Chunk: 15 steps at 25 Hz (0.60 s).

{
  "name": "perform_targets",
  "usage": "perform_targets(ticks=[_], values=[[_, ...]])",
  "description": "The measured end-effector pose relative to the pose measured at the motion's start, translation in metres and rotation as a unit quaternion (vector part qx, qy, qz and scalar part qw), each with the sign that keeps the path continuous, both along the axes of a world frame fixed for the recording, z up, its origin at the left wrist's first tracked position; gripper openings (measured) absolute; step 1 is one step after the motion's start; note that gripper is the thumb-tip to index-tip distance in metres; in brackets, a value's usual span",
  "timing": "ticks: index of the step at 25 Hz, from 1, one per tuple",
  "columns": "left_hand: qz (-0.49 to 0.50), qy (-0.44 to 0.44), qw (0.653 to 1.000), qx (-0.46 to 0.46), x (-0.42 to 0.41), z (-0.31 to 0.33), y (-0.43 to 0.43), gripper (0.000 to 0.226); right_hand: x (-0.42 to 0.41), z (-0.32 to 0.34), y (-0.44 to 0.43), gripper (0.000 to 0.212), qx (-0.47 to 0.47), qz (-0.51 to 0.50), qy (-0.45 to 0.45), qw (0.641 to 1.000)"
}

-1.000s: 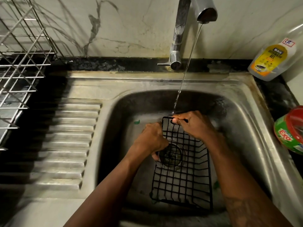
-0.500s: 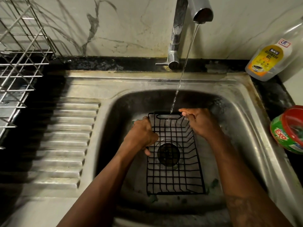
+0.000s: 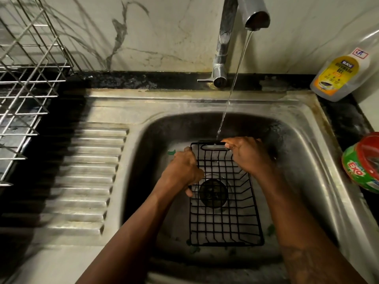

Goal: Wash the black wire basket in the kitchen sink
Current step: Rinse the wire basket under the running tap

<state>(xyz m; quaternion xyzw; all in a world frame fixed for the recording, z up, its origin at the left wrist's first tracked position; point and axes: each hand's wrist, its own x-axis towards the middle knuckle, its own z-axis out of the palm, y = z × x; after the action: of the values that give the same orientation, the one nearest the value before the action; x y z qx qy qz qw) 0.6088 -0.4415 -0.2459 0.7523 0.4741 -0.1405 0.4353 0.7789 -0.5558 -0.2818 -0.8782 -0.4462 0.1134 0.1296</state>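
In the steel sink [image 3: 303,152], we hold the black wire basket [image 3: 225,203] directly over the drain [image 3: 213,193]. Our left hand [image 3: 181,171] is clamped on the basket's left rim, and our right hand [image 3: 249,155] is closed on its far right corner. Water from the tap [image 3: 242,19] above the sink strikes the basket's far end.
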Motion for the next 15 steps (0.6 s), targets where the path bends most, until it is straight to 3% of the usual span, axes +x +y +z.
perform_targets(ticks=[2, 5, 10, 12, 15], values=[[-0.004, -0.004, 1.0, -0.014, 0.002, -0.002, -0.005, 0.058, -0.015, 0.004, 0.02, 0.045, -0.006, 0.04, -0.035, 0.999], [-0.012, -0.01, 1.0, -0.013, 0.002, -0.002, -0.006, 0.064, -0.044, -0.001, 0.05, 0.05, 0.019, 0.122, -0.015, 0.992], [-0.005, 0.0, 1.0, 0.015, 0.001, 0.0, -0.001, 0.053, -0.011, -0.005, 0.014, 0.024, 0.002, -0.021, 0.058, 0.998], [-0.003, -0.004, 1.0, 0.011, 0.001, -0.002, -0.001, 0.049, -0.008, -0.008, 0.008, 0.02, 0.04, -0.028, 0.01, 0.999], [-0.022, -0.01, 1.0, 0.005, 0.002, -0.005, -0.004, 0.049, -0.035, -0.017, 0.033, 0.022, 0.15, 0.068, -0.063, 0.984]])
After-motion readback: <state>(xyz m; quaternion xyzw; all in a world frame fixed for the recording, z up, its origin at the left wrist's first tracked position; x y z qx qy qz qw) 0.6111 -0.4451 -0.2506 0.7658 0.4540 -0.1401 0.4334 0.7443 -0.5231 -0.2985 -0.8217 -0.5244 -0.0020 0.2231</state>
